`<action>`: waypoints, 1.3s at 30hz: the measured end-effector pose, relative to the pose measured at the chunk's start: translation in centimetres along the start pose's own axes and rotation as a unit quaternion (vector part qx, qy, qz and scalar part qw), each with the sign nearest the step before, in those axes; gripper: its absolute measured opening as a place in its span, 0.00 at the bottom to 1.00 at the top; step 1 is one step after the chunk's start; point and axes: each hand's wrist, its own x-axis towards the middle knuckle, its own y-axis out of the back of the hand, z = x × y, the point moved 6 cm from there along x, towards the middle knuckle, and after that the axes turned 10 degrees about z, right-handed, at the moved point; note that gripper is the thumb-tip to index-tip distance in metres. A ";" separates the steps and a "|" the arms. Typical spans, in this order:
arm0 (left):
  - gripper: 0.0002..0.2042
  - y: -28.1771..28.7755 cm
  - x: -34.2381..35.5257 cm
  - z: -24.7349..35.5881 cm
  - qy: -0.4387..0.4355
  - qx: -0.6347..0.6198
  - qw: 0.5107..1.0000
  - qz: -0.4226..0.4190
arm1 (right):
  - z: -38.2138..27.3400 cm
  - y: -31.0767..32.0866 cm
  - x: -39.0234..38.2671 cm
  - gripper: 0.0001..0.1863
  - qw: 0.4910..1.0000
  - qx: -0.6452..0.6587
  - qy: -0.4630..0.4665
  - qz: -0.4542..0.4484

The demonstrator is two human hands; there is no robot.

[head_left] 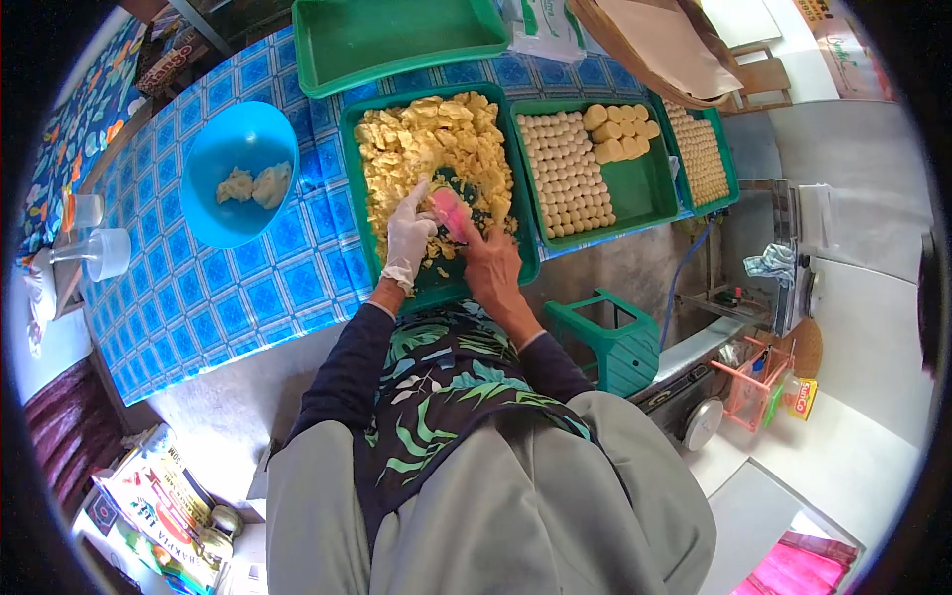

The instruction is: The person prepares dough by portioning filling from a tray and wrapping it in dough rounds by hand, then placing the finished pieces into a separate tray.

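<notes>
A deep green tray point(349, 149) in front of me holds a heap of yellow, crumbly chunks point(426, 124), with part of its dark bottom showing near the middle. My left hand point(408, 236), in a thin whitish glove, rests over the left side of the chunks, fingers stretched forward and touching or close to a pink scraper point(452, 212). Bare and closed, my right hand point(493, 264) grips the scraper's near end from the right. The flat pink part tilts up and left toward the gloved fingers. Small yellow bits lie scattered around both hands.
Right of this tray, another green tray point(650, 193) carries rows of small pale balls point(565, 174) and thicker dough cylinders point(622, 132). A third ball tray point(699, 154) stands beyond. At left, a blue bowl point(223, 203) contains whitish lumps. A green stool point(610, 342) stands right of me.
</notes>
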 end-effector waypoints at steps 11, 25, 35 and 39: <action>0.43 -0.1 -0.8 0.5 0.046 -0.053 0.997 -0.022 | 0.8 0.1 2.1 0.25 0.996 0.070 0.049 -0.002; 0.39 -0.4 -0.2 0.6 0.002 -0.015 1.000 0.006 | 0.1 1.1 3.9 0.21 0.995 0.050 0.082 -0.019; 0.39 -0.3 0.6 0.0 0.019 0.005 1.000 0.008 | -2.3 -2.3 7.3 0.23 0.985 0.091 0.148 0.016; 0.39 -0.1 0.5 -0.5 0.023 -0.095 0.995 0.028 | -2.5 -2.0 5.6 0.22 0.983 0.080 0.158 0.053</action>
